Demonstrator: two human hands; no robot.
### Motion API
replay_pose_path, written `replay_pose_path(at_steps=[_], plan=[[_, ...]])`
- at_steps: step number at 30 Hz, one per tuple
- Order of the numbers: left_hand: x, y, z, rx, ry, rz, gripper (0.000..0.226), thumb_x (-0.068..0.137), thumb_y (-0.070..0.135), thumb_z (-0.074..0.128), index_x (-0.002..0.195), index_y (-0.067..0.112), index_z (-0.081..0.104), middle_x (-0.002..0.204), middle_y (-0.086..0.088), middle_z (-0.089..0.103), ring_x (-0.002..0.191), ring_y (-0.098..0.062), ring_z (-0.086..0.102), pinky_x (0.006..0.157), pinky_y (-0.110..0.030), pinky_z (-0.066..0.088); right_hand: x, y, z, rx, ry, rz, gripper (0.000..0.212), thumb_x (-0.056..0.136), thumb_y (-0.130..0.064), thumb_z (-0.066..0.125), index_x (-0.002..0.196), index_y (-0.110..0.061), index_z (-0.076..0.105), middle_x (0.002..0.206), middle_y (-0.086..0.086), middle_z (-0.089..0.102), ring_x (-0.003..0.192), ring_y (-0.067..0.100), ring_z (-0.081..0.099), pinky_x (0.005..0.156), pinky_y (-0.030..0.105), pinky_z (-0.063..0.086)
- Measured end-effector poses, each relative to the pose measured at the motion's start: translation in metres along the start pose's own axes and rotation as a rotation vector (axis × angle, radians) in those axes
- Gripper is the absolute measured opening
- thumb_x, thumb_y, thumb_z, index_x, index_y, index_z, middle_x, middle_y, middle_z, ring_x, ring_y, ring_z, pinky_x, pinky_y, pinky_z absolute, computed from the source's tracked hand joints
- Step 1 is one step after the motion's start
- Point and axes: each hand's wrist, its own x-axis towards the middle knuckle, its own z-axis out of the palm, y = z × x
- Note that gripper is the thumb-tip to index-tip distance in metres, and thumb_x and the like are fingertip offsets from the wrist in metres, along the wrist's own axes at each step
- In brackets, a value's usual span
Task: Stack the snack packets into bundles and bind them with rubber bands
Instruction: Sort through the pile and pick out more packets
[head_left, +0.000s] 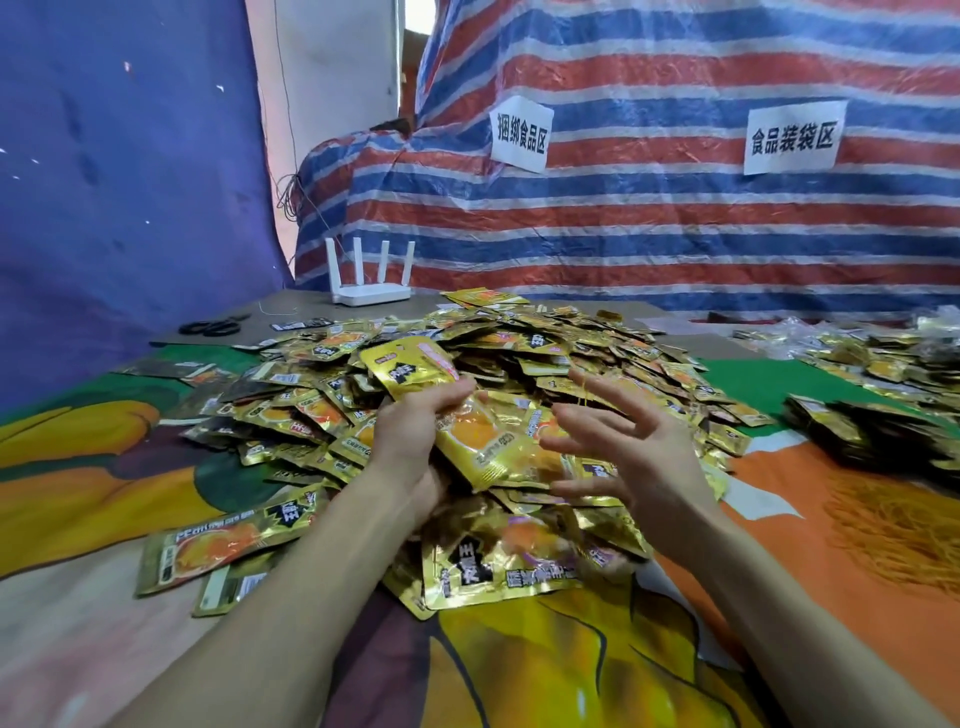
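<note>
Left hand (410, 431) grips a few crinkly gold foil snack packets (480, 447), flat rectangles, right over the big shiny heap (545, 353) on the table (104, 467). Right hand (623, 447) is beside them, fingers splayed wide. A tangle of thin yellow rubber bands (893, 525) lies off to the right.

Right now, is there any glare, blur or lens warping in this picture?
Head view: the foil snack packets throw patchy glare that washes out some print. Same view: the wide lens bends the striped tarp and stretches the forearms near the bottom. The gap beside the tarp's top is blown out white, and the paper signs stay readable.
</note>
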Motion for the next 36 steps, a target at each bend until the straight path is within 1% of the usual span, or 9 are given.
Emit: replay_pose_path(at_steps=[5, 10, 13, 15, 18, 24, 28, 31, 36], plan=[[-0.009, -0.005, 0.012, -0.017, 0.082, 0.162, 0.012, 0.084, 0.017, 0.077, 0.082, 0.006, 0.078, 0.093, -0.015, 0.078, 0.082, -0.033, 0.075, 0.081, -0.049, 0.062, -0.007, 0.009, 0.029, -0.132, -0.171, -0.007, 0.066, 0.06, -0.043, 0.09, 0.121, -0.046, 0.068, 0.119, -0.007, 0.069, 0.096, 0.022, 0.075, 0.071, 0.037, 0.061], [-0.017, 0.002, 0.019, -0.208, 0.017, 0.147, 0.048, 0.077, 0.024, 0.076, 0.114, -0.005, 0.069, 0.116, -0.025, 0.071, 0.098, -0.039, 0.071, 0.092, -0.062, 0.055, -0.006, 0.011, 0.056, -0.116, -0.16, -0.126, 0.067, 0.062, -0.027, 0.09, 0.124, -0.037, 0.065, 0.12, -0.012, 0.07, 0.103, 0.021, 0.073, 0.087, 0.048, 0.061], [-0.015, 0.002, 0.014, -0.306, -0.037, 0.02, 0.053, 0.078, 0.037, 0.074, 0.113, -0.003, 0.071, 0.114, -0.026, 0.071, 0.093, -0.039, 0.072, 0.078, -0.051, 0.061, -0.003, 0.014, 0.069, -0.142, -0.102, -0.194, 0.077, 0.058, -0.024, 0.09, 0.127, -0.036, 0.059, 0.128, -0.012, 0.065, 0.112, 0.014, 0.068, 0.093, 0.039, 0.059], [-0.011, 0.0, 0.011, -0.321, -0.098, -0.026, 0.042, 0.089, 0.04, 0.067, 0.095, 0.0, 0.078, 0.096, -0.021, 0.076, 0.081, -0.034, 0.075, 0.065, -0.043, 0.063, -0.001, 0.014, 0.074, -0.167, -0.052, -0.236, 0.079, 0.055, -0.025, 0.09, 0.126, -0.036, 0.058, 0.128, -0.013, 0.063, 0.112, 0.008, 0.067, 0.092, 0.033, 0.059], [-0.006, -0.005, 0.01, -0.282, -0.179, 0.011, 0.037, 0.088, 0.04, 0.064, 0.069, 0.014, 0.082, 0.087, -0.013, 0.077, 0.079, -0.027, 0.077, 0.065, -0.037, 0.062, 0.002, 0.012, 0.071, -0.187, -0.032, -0.279, 0.08, 0.054, -0.021, 0.089, 0.128, -0.033, 0.059, 0.122, -0.018, 0.065, 0.109, 0.002, 0.066, 0.087, 0.025, 0.057], [-0.005, -0.009, 0.011, -0.183, -0.187, 0.036, 0.034, 0.073, 0.045, 0.07, 0.083, 0.015, 0.084, 0.102, -0.013, 0.077, 0.095, -0.029, 0.075, 0.085, -0.042, 0.061, 0.005, 0.009, 0.058, -0.195, -0.084, -0.28, 0.078, 0.052, -0.016, 0.09, 0.124, -0.028, 0.062, 0.104, -0.026, 0.069, 0.093, 0.001, 0.071, 0.07, 0.015, 0.056], [-0.004, -0.008, 0.01, -0.268, -0.255, -0.014, 0.021, 0.08, 0.031, 0.067, 0.078, 0.016, 0.082, 0.095, -0.007, 0.078, 0.085, -0.025, 0.077, 0.071, -0.039, 0.063, 0.005, 0.011, 0.053, -0.261, -0.151, -0.191, 0.087, 0.043, -0.027, 0.092, 0.123, -0.029, 0.058, 0.104, -0.017, 0.072, 0.095, 0.005, 0.071, 0.074, 0.017, 0.055], [-0.003, -0.007, 0.007, -0.351, -0.239, -0.015, 0.021, 0.074, 0.017, 0.069, 0.093, 0.013, 0.077, 0.098, -0.009, 0.077, 0.088, -0.026, 0.076, 0.083, -0.044, 0.061, 0.006, 0.011, 0.052, -0.071, -0.059, -0.104, 0.072, 0.048, -0.041, 0.085, 0.112, -0.016, 0.064, 0.1, 0.001, 0.074, 0.088, 0.017, 0.074, 0.068, 0.025, 0.056], [-0.001, -0.009, 0.001, -0.339, -0.353, -0.067, 0.018, 0.079, 0.012, 0.064, 0.085, 0.01, 0.082, 0.105, -0.01, 0.076, 0.091, -0.032, 0.075, 0.078, -0.048, 0.062, 0.006, 0.01, 0.047, -0.143, 0.005, -0.052, 0.021, 0.082, -0.015, 0.081, 0.093, -0.017, 0.064, 0.094, 0.01, 0.074, 0.073, 0.02, 0.073, 0.057, 0.03, 0.054]])
